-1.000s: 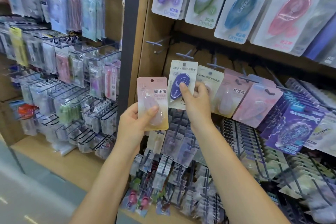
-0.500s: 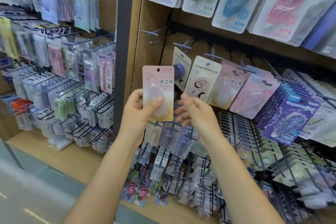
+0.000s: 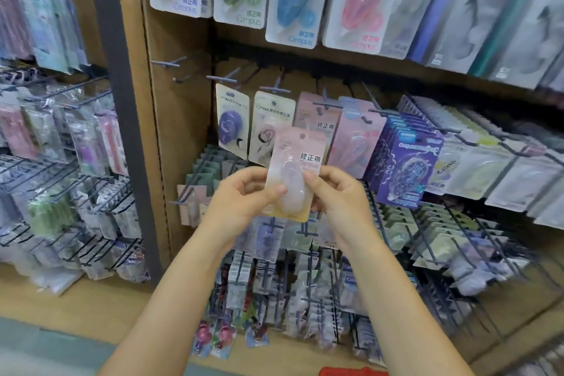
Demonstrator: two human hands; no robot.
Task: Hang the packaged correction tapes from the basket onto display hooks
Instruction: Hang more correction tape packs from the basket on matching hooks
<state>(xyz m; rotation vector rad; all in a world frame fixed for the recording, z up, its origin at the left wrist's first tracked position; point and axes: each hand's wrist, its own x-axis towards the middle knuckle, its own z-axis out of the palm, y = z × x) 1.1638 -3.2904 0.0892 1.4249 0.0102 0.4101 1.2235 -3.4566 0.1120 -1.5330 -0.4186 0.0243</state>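
Since the frame half a second earlier, the right hand (image 3: 338,192) has closed in from just beside the pack and now pinches its right edge, and the pack has shifted rightward in front of the hung row.

Near field: both hands hold the pink-to-yellow carded blister pack of correction tape (image 3: 294,174), which is upright and tilted slightly clockwise. The left hand (image 3: 244,195) has a narrow grip: thumb on the front face, fingers behind. The right hand has a matching narrow grip, thumb on the front at the right edge. The round hang hole (image 3: 302,136) near the top of the card is unobstructed.

Procedure, as a judgement: keep both pinches low on the card so the hole stays visible. Square the card to the hook axis before advancing. Thread the hole over the hook tip, then slide the pack back until it seats.

Mid field: the row of pink packs with the same label (image 3: 317,122) hangs just behind the held pack, probably the matching destination; its dark wire hook (image 3: 328,105) projects forward.

Far field: large Campus blister packs (image 3: 293,0) hang above.

A red object (image 3: 351,371), possibly the basket, shows at the bottom edge.
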